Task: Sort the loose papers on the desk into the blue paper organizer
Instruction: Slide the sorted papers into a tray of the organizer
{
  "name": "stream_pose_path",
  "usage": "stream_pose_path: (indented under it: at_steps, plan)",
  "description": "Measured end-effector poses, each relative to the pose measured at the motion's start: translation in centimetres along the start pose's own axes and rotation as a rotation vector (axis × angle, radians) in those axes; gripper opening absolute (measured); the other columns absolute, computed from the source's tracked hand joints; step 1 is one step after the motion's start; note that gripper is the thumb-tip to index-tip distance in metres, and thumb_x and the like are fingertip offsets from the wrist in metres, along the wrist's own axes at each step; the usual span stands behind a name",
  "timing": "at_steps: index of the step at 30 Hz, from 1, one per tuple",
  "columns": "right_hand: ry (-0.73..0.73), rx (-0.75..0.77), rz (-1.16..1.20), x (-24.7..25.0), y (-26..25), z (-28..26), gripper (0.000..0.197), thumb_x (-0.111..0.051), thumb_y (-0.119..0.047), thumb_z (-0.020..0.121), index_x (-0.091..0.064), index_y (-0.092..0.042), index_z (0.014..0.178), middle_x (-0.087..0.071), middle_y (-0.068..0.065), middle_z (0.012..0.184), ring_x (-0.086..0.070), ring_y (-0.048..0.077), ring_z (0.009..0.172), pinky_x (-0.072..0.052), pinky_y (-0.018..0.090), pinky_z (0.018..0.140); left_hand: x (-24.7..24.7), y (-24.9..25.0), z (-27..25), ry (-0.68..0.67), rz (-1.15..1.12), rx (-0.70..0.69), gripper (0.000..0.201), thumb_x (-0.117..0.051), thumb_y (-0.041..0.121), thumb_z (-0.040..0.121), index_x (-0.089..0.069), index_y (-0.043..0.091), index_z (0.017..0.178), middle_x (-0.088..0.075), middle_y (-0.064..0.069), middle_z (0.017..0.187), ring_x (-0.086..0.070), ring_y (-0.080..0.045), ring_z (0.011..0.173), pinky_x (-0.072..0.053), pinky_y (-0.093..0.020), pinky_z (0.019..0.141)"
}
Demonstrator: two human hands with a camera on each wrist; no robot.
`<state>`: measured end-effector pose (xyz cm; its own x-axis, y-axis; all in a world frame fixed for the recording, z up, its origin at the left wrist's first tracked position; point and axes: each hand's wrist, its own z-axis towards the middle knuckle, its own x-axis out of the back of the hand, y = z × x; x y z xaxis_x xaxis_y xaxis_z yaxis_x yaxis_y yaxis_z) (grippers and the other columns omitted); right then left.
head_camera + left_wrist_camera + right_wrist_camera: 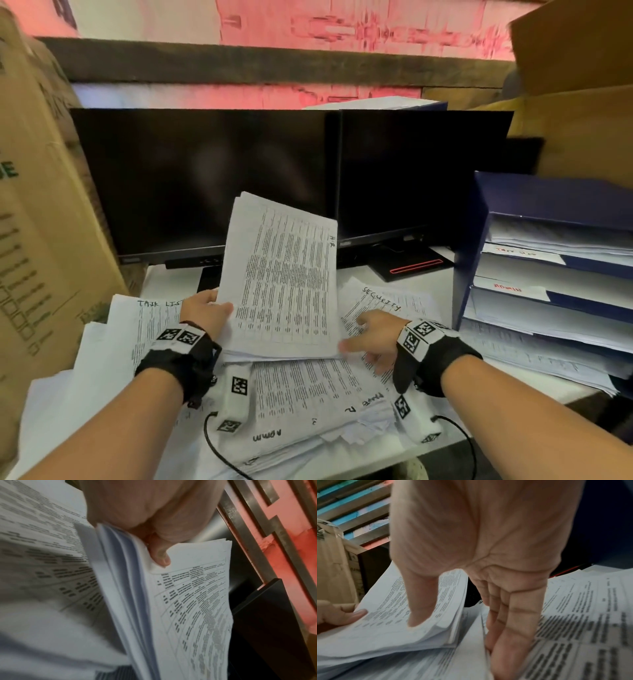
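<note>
1. Head view: left hand (205, 308) grips the tilted stack (281, 281) above the desk's (428, 277) loose papers (301, 394), organizer (548, 267) at its right edge; sheets could fan out
2. Left wrist view: thumb (159, 553) pinches only the stack's edge, so inner pages may slip
3. Right wrist view: right hand (488, 561), fingers (513, 615) straight, seemingly sliding under sheets; could drag extras

Loose papers (301, 404) cover the desk (428, 277) across the lower middle of the frame. A raised stack (284, 281) stands tilted at centre, before two monitors (205, 181) set side by side. The organizer (479, 240) sits at right, papers in its trays. Cardboard boxes (37, 205) fill the left edge, with another in the upper right.
</note>
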<state>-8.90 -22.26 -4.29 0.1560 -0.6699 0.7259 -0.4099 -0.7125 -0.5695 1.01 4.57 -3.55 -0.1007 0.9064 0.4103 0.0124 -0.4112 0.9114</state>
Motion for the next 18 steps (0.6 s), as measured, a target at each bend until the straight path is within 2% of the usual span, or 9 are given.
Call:
stream_pose_path:
  at_steps: [1,3,6,8,10,15,18]
  plan:
    - [-0.031,0.004,-0.029,-0.2,-0.3,0.1,0.101,-0.080,-0.055,0.063,-0.034,-0.010,0.142,-0.062,0.003,0.108,-0.066,0.022,0.097,-0.057,0.042,0.084,0.0,-0.2,0.1,-0.004,-0.031,0.009,0.013,-0.059,0.000,0.088,-0.065,0.010,0.093,-0.067,-0.009,0.098,-0.061,-0.024,0.085,-0.049,-0.033,0.083]
    - [-0.080,0.027,-0.158,-0.6,-0.8,-0.1,0.095,-0.083,-0.054,0.059,-0.042,-0.012,0.134,-0.062,0.003,0.115,-0.063,0.022,0.103,-0.054,0.040,0.089,0.0,-0.2,0.1,-0.018,-0.063,0.021,0.014,-0.058,0.002,0.089,-0.065,0.012,0.096,-0.068,-0.008,0.099,-0.063,-0.025,0.090,-0.050,-0.037,0.091]
    - [-0.036,0.070,-0.410,-1.4,-1.3,-0.3,0.093,-0.084,-0.051,0.058,-0.045,-0.011,0.132,-0.057,0.002,0.127,-0.054,0.025,0.118,-0.044,0.038,0.101,0.2,-0.2,-0.1,-0.026,-0.065,0.018,0.014,-0.057,0.003,0.090,-0.064,0.013,0.098,-0.066,-0.006,0.097,-0.061,-0.024,0.090,-0.048,-0.036,0.090]
    - [-0.051,0.082,-0.435,-1.7,-1.3,0.1,0.081,-0.085,-0.047,0.058,-0.054,-0.010,0.124,-0.064,0.003,0.119,-0.059,0.024,0.112,-0.047,0.038,0.099,0.3,-0.2,-0.3,-0.018,-0.072,0.014,0.014,-0.056,0.002,0.091,-0.063,0.013,0.097,-0.064,-0.006,0.097,-0.059,-0.024,0.090,-0.046,-0.035,0.088]
    - [-0.097,0.074,-0.422,-1.6,-1.5,0.2,0.063,-0.084,-0.038,0.065,-0.061,-0.006,0.115,-0.069,0.007,0.109,-0.064,0.023,0.101,-0.051,0.037,0.093,0.4,-0.3,-0.3,-0.006,-0.062,0.011,0.013,-0.056,0.002,0.091,-0.063,0.012,0.095,-0.063,-0.006,0.098,-0.058,-0.024,0.090,-0.045,-0.034,0.089]
    - [-0.030,0.038,-0.352,-1.2,-1.3,0.2,0.043,-0.078,-0.025,0.072,-0.064,-0.005,0.107,-0.070,0.009,0.106,-0.067,0.024,0.097,-0.055,0.036,0.088,0.4,-0.7,-0.4,0.034,-0.105,0.053,0.009,-0.057,0.005,0.091,-0.063,0.011,0.090,-0.065,-0.009,0.096,-0.060,-0.026,0.088,-0.049,-0.038,0.088]
    - [-0.006,0.020,-0.264,-1.4,-0.9,0.4,0.034,-0.078,-0.024,0.072,-0.066,-0.006,0.098,-0.071,0.008,0.095,-0.068,0.023,0.088,-0.056,0.038,0.086,0.4,-0.7,-0.5,0.014,-0.150,0.077,0.010,-0.058,0.006,0.091,-0.064,0.013,0.086,-0.068,-0.010,0.099,-0.064,-0.030,0.093,-0.051,-0.046,0.093]
